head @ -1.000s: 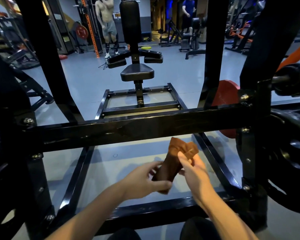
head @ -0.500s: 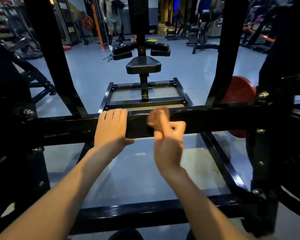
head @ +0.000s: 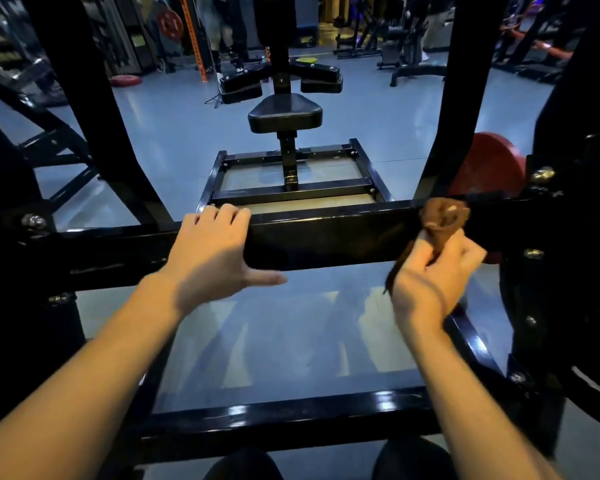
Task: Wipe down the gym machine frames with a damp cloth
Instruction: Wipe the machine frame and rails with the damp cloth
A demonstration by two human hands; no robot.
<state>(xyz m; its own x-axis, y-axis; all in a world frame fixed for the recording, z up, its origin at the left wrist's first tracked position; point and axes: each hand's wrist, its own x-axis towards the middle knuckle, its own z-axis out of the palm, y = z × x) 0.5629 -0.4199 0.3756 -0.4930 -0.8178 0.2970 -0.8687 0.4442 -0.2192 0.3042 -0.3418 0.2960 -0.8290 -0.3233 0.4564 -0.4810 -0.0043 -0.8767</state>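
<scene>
**Cloth pressed to the crossbar, left hand steadying**

While our left hand lies flat over the black crossbar, fingers draped across its top edge and thumb stretched out beneath toward the right, our right hand is closed around a brown cloth. We grip the cloth's lower part in a fist; its bunched upper end sticks out above our knuckles and sits against the front face of the crossbar, near the bar's right end. A dark tail of the cloth hangs down on the left side of the fist. The right hand is somewhat blurred, so we cannot tell just how the fingers lie.

The crossbar runs level from side to side and joins dark uprights at both ends, with bright bolts showing at the joints. Just behind its right end stands a red weight plate, partly hidden by the frame. Below our forearms a lower bar of the same frame shines glossy along the near edge, and a side rail rises from it on the right toward the upright.

Beyond the crossbar, on the grey floor, stands a black padded seat on a post, fixed to a rectangular base frame. Further off we see other machines, dim and blurred.
</scene>
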